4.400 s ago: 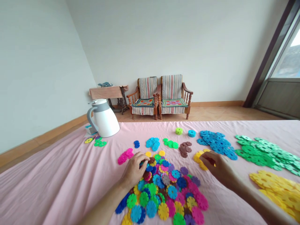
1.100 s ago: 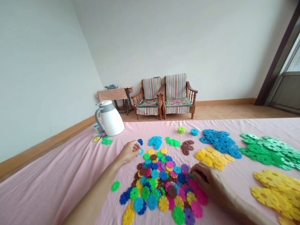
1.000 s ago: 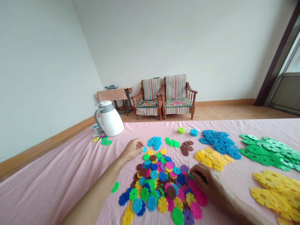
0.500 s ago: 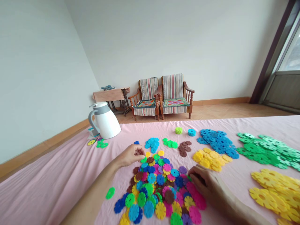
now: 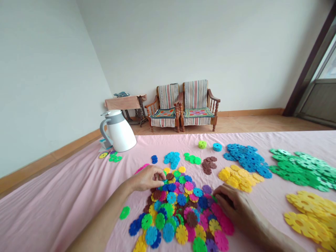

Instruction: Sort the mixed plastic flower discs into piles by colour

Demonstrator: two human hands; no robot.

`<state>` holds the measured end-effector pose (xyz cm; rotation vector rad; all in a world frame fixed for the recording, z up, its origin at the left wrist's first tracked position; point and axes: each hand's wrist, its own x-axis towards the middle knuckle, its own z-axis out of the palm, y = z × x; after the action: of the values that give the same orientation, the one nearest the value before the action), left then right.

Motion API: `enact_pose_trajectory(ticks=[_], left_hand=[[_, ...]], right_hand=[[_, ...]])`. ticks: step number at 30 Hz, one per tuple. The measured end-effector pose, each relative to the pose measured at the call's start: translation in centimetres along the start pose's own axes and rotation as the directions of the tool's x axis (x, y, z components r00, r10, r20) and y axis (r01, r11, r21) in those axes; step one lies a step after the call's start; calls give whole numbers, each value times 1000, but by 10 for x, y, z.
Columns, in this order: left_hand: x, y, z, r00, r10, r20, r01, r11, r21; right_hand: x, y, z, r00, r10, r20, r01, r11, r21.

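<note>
A heap of mixed coloured plastic discs (image 5: 181, 210) lies on the pink cloth (image 5: 65, 196) in front of me. My left hand (image 5: 147, 178) rests at the heap's far left edge, fingers curled and pinching among the discs; what it grips is hidden. My right hand (image 5: 231, 204) lies on the heap's right side, fingers bent down onto the pink and blue discs. Sorted small piles sit beyond: dark blue (image 5: 154, 159), light blue (image 5: 172, 159), green (image 5: 193, 159), brown (image 5: 208, 164), yellow (image 5: 237, 176).
A white jug (image 5: 118, 131) stands at the far left, with a few discs (image 5: 111, 156) beside it. Large piles of blue (image 5: 248, 159), green (image 5: 301, 169) and yellow discs (image 5: 312, 213) lie to the right. A lone green disc (image 5: 124, 212) lies left of the heap. Two chairs (image 5: 183, 106) stand beyond.
My left hand has come back from the small blue piles to the heap's left edge. My right hand has stayed on the heap's right side.
</note>
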<state>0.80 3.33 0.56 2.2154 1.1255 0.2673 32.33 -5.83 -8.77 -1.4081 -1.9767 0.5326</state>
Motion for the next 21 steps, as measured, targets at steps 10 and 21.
enact_pose_trajectory(ticks=[10, 21], left_hand=[[25, -15, 15, 883, -124, -453, 59, 986, -155], [26, -16, 16, 872, -140, -469, 46, 978, -206]], right_hand=[[-1, -1, 1, 1000, -1, -5, 1, 1000, 5], [0, -3, -1, 1000, -8, -9, 8, 1000, 23]])
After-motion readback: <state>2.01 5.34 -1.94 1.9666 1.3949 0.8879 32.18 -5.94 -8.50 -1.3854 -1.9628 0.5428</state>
